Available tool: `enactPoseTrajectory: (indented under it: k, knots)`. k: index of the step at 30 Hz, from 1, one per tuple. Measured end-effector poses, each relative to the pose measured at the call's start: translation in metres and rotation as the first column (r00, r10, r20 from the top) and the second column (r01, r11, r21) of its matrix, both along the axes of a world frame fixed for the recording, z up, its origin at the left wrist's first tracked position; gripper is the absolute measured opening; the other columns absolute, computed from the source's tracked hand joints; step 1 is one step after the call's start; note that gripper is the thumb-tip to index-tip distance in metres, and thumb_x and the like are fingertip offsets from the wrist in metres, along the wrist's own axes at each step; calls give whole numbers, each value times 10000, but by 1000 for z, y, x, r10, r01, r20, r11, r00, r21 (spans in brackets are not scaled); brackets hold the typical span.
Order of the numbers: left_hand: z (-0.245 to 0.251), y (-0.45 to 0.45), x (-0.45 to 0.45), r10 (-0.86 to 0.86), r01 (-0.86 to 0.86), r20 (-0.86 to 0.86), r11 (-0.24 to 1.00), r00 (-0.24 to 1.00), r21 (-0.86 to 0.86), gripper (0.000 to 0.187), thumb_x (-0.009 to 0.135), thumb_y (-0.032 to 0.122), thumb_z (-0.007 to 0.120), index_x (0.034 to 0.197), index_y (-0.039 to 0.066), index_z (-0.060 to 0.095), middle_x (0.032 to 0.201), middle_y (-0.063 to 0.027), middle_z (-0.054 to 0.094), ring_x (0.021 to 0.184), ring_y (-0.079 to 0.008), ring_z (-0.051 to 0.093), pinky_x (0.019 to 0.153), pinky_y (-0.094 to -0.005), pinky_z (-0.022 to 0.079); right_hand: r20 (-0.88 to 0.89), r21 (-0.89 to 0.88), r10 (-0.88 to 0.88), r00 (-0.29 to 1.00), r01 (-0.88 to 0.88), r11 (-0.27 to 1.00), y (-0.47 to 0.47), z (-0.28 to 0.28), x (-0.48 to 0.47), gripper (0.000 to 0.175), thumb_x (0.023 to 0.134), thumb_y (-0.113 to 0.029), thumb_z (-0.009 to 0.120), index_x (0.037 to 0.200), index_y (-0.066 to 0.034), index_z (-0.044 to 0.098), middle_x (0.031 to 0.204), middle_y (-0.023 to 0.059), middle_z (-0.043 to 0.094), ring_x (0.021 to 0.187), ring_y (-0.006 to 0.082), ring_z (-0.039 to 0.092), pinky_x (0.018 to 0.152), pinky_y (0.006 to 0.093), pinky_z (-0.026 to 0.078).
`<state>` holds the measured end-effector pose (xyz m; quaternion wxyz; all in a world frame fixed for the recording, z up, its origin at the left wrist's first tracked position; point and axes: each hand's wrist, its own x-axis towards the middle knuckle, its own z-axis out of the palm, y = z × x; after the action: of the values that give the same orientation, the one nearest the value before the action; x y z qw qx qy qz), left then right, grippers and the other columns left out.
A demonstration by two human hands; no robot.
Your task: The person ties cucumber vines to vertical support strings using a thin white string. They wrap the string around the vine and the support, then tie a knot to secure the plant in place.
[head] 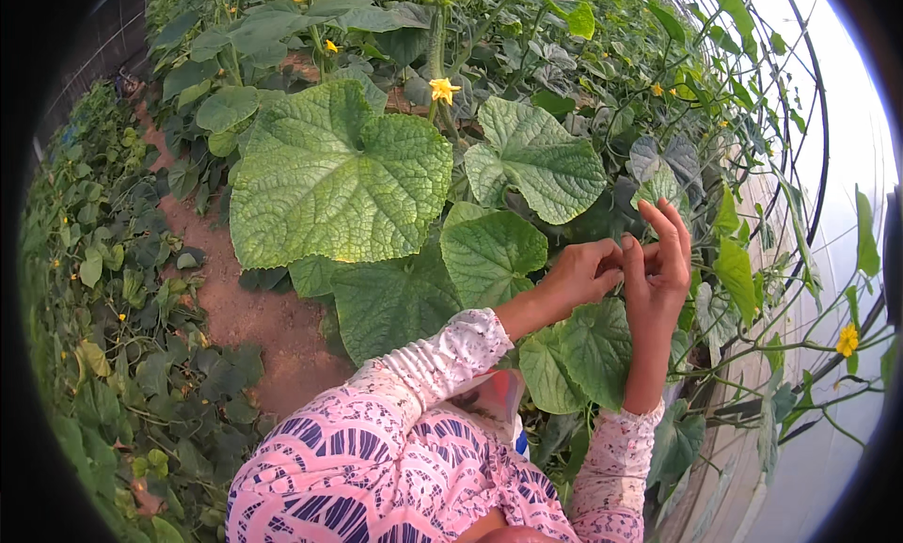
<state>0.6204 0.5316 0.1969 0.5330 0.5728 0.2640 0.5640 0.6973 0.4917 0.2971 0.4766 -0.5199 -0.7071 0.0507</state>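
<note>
My left hand (582, 271) is bent in front of me among cucumber vines, its thumb and fingertips pinched together close to my right hand. My right hand (656, 261) is raised beside it, palm turned inward, thumb up and fingers curled, near a small cucumber leaf (663, 187). Whatever lies between the fingertips is too small or hidden to tell. Broad cucumber leaves (494, 254) spread left of the hands, and more leaves (596, 352) hang below them. A yellow flower (443, 90) is on a thick hairy stem (437, 42) farther ahead.
A reddish soil path (275, 331) runs at left between rows of vines (141, 289). On the right, vines climb a curved frame pole (822, 120) beside whitish plastic sheeting (846, 211). A large leaf (338, 183) stands ahead. Part of a printed bag (494, 402) shows under my left forearm.
</note>
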Motion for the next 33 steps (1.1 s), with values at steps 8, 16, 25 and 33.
enactPoseTrajectory:
  k: [8,16,25,33]
  knots:
    - [9,6,-17,158,-154,305,987,939,-37,157,872,54,603,1019,5,579,802,-52,610,643,-107,584,594,-268,489,-254,139,20,967,16,990,-20,-20,-29,391,900,-17,566,1286,7,509,1085,74,573,915,113,533,763,238,451]
    - [-10,-3,-47,216,-241,109,897,970,370,189,810,-20,624,990,21,582,847,-92,547,757,-234,596,652,-326,481,-363,55,91,927,-77,996,-21,-32,-34,286,943,-134,529,1196,-3,512,1023,27,550,790,80,454,693,207,361]
    - [-3,-2,-49,93,-55,-89,931,992,360,149,814,50,618,947,12,564,849,-150,571,800,-344,589,705,-411,467,-719,-52,10,695,-69,996,3,-35,-20,249,951,-165,550,1076,50,555,788,-5,538,612,24,374,536,166,286]
    - [-4,13,-71,149,-149,-13,981,989,-127,448,958,174,536,1360,9,431,1192,-118,589,1073,-162,559,897,-267,425,-511,-178,-19,859,-84,980,2,-44,2,318,904,-69,595,1201,6,509,1123,111,614,834,104,642,734,237,499]
